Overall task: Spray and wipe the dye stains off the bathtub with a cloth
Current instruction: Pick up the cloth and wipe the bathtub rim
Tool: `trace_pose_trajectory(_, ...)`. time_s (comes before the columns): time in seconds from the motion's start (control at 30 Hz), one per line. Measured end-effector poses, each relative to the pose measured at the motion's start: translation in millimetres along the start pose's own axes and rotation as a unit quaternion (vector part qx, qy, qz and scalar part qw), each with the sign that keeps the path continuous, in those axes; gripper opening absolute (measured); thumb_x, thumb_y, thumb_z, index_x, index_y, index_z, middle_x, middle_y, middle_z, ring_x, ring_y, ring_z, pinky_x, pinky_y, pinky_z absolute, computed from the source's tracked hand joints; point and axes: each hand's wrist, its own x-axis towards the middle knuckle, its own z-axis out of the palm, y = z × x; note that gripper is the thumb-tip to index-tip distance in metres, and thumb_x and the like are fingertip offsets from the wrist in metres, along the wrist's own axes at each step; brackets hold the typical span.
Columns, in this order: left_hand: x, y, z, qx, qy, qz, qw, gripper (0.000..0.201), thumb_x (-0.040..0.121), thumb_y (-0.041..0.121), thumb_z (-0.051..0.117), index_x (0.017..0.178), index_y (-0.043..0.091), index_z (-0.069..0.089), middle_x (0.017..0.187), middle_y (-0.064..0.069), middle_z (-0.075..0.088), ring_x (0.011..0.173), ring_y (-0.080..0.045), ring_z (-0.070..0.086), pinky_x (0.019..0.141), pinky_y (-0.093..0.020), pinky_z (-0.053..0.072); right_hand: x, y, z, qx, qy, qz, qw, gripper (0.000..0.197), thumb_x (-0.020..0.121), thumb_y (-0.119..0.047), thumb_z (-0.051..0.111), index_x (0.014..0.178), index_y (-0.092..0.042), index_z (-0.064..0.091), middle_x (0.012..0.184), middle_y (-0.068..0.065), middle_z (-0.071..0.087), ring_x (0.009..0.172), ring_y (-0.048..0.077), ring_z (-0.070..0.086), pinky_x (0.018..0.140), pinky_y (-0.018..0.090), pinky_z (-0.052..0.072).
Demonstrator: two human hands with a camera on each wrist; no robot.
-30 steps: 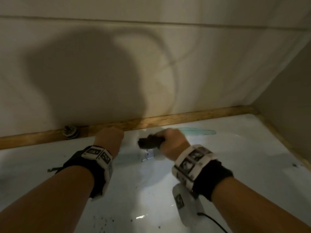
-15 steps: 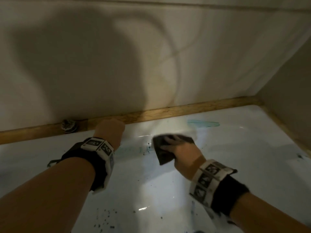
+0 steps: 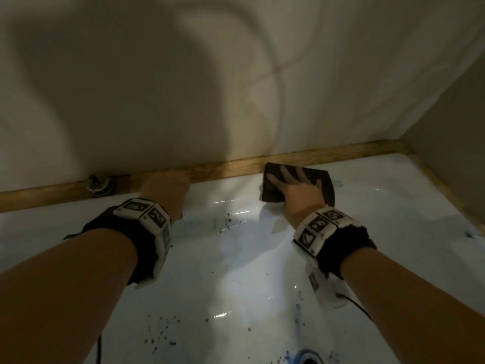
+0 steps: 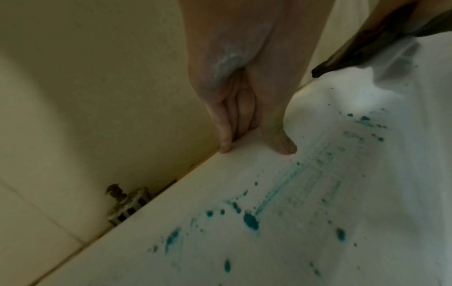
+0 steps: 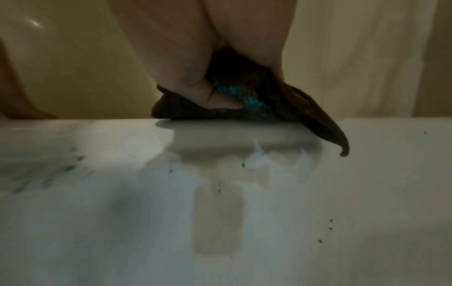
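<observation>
against the tub's far wall, just under the wooden strip [image 3: 236,166], the right hand [image 3: 296,187] lies flat on the dark cloth [image 3: 273,191], fingers spread straight across it and pressing it to the white tub [image 3: 236,258]. from the right wrist view the thumb tucks under the cloth's near edge, the cloth [image 5: 247,100] shows teal dye soaked into its underside, and one corner curls free to the right. a faint teal smear [image 3: 337,183] shows just beside the cloth's right edge. the left hand [image 3: 165,190] sits to the left of the cloth, well apart from it, at the top of the tub by the strip; the left wrist view shows its fingers [image 4: 225,135] straight and pointing down, tips touching the tub's ledge where it meets the wall, thumb touching too, holding nothing. teal stains [image 4: 250,221] in drops and a long streak spread over the tub surface below that hand, and more dark specks [image 3: 157,334] dot the tub nearer the camera. a blue-ringed drain [image 3: 309,358] sits at the bottom edge of the head view. a small metal fitting [image 3: 99,183] sits on the strip to the left of the left hand. both wrists wear marked bands [image 3: 147,211].
</observation>
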Motion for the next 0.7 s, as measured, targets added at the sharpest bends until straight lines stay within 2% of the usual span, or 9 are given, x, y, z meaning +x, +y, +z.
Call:
trace_pose_trajectory(0.1, -1.1, -0.7, 0.0, -0.007, -0.004, -0.008, 1.000, 0.047, 0.082, 0.032, 0.069, 0.119, 0.010, 0.052, 0.123, -0.006, 0.054, 0.114, -0.023, 0.054, 0.090, -0.029, 0.045, -24.1, -5.4, 4.3, -0.027, -0.012, -0.104, 0.994, 0.073, 0.088, -0.010, 0.053, 0.146, -0.036, 0.018, 0.157, -0.003, -0.004, 0.144, 0.026, -0.003, 0.114, 0.055, 0.013)
trace_pose_trajectory(0.13, -1.1, 0.1, 0.1, -0.007, -0.002, -0.011, 1.000, 0.047, 0.082, 0.032, 0.069, 0.119, 0.010, 0.052, 0.122, -0.006, 0.054, 0.114, -0.023, 0.054, 0.090, -0.029, 0.045, -30.9, -3.7, 6.8, -0.010, -0.002, -0.154, 0.988, 0.068, 0.086, -0.005, 0.052, 0.144, -0.031, 0.028, 0.157, 0.002, 0.006, 0.144, 0.027, 0.006, 0.115, 0.050, 0.016)
trace_pose_trajectory(0.2, -1.9, 1.4, -0.1, -0.002, -0.010, -0.015, 1.000, 0.047, 0.082, 0.033, 0.069, 0.120, 0.010, 0.051, 0.123, -0.005, 0.054, 0.115, -0.022, 0.054, 0.092, -0.029, 0.045, -44.1, 6.8, 8.5, 0.148, 0.095, -0.226, 0.958, 0.047, 0.081, 0.001, 0.054, 0.125, -0.014, 0.058, 0.140, 0.016, 0.045, 0.132, 0.032, 0.040, 0.113, 0.041, 0.024)
trace_pose_trajectory(0.27, -1.8, 2.5, -3.0, -0.005, -0.012, -0.015, 1.000, 0.047, 0.082, 0.031, 0.070, 0.120, 0.011, 0.052, 0.123, -0.005, 0.054, 0.115, -0.022, 0.054, 0.092, -0.030, 0.046, -51.6, 31.2, -4.1, 0.323, 0.189, -0.113, 0.920, 0.028, 0.088, -0.004, 0.055, 0.113, -0.009, 0.067, 0.121, 0.012, 0.062, 0.115, 0.024, 0.056, 0.108, 0.023, 0.029)
trace_pose_trajectory(0.33, 0.1, 3.1, -5.3, -0.010, -0.003, -0.015, 1.000, 0.047, 0.081, 0.031, 0.071, 0.119, 0.011, 0.053, 0.123, -0.005, 0.055, 0.115, -0.022, 0.055, 0.093, -0.030, 0.046, -45.0, 65.9, -22.1, 0.303, 0.242, 0.043, 0.921, 0.032, 0.095, -0.010, 0.046, 0.125, -0.014, 0.058, 0.128, 0.010, 0.057, 0.116, 0.020, 0.051, 0.098, 0.014, 0.029)
trace_pose_trajectory(0.43, -0.8, 4.5, -1.9, -0.004, 0.003, -0.017, 1.000, 0.046, 0.081, 0.030, 0.070, 0.120, 0.010, 0.054, 0.125, -0.006, 0.054, 0.116, -0.022, 0.054, 0.094, -0.030, 0.045, -16.3, 114.6, -35.9, 0.188, 0.184, 0.217, 0.940, 0.045, 0.098, -0.011, 0.037, 0.142, -0.020, 0.035, 0.142, 0.015, 0.041, 0.125, 0.034, 0.041, 0.104, 0.037, 0.032)
trace_pose_trajectory(0.53, -0.8, 5.3, 3.1, -0.003, 0.009, -0.023, 1.000, 0.045, 0.082, 0.029, 0.070, 0.120, 0.010, 0.053, 0.122, -0.006, 0.055, 0.114, -0.023, 0.055, 0.093, -0.031, 0.047, 0.0, 103.5, -15.0, 0.128, 0.066, 0.214, 0.966, 0.045, 0.099, -0.024, 0.034, 0.144, -0.027, 0.028, 0.154, 0.009, 0.016, 0.139, 0.036, 0.018, 0.112, 0.053, 0.018)
trace_pose_trajectory(0.6, 0.8, 5.3, 4.7, -0.001, 0.009, -0.022, 1.000, 0.044, 0.083, 0.027, 0.069, 0.120, 0.010, 0.053, 0.122, -0.006, 0.055, 0.114, -0.023, 0.055, 0.092, -0.030, 0.046, 0.9, 72.0, 1.9, 0.112, 0.067, 0.183, 0.975, 0.055, 0.097, -0.022, 0.036, 0.148, -0.031, 0.016, 0.157, 0.005, -0.002, 0.142, 0.035, -0.001, 0.111, 0.059, 0.009)
trace_pose_trajectory(0.7, 3.0, 5.4, 5.2, 0.005, 0.009, -0.017, 1.000, 0.043, 0.084, 0.026, 0.068, 0.121, 0.011, 0.053, 0.123, -0.005, 0.054, 0.114, -0.022, 0.055, 0.092, -0.029, 0.046, -2.9, 18.0, 17.2, 0.090, 0.090, 0.113, 0.985, 0.065, 0.094, -0.018, 0.040, 0.148, -0.034, 0.009, 0.157, 0.004, -0.009, 0.142, 0.034, -0.009, 0.110, 0.061, 0.006)
